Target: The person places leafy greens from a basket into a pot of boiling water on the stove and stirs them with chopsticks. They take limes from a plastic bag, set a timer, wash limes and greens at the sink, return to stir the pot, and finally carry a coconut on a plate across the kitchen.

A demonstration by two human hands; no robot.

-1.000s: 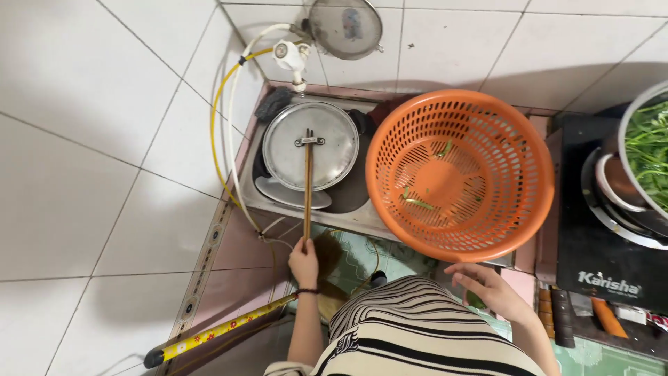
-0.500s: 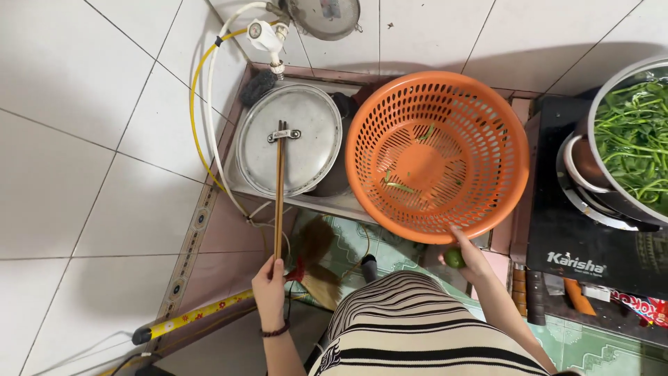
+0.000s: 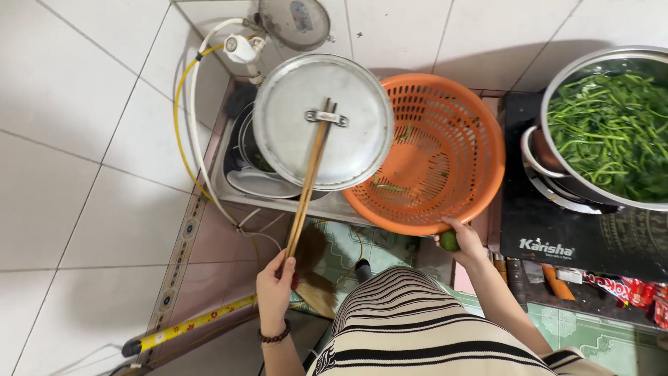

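My left hand (image 3: pixel 275 285) grips a pair of long wooden chopsticks (image 3: pixel 306 188). Their tips are hooked under the handle of a round metal lid (image 3: pixel 348 153), which hangs above the sink and overlaps the left rim of an orange plastic basket (image 3: pixel 452 160). My right hand (image 3: pixel 470 244) holds a small green lime (image 3: pixel 449 241) against the near rim of the basket. A few green stems lie inside the basket.
A steel pot of leafy greens in water (image 3: pixel 612 132) sits on a black induction cooker (image 3: pixel 557 230) at the right. Dishes lie in the small sink (image 3: pixel 243 174) under the lid. A yellow hose (image 3: pixel 182 125), a tap and a wall strainer (image 3: pixel 296 21) are behind. A yellow-handled tool (image 3: pixel 188 324) lies on the floor.
The lid has come up off the pot in the sink on the chopsticks and swung right over the basket's edge. My right hand has moved up to the basket's rim.
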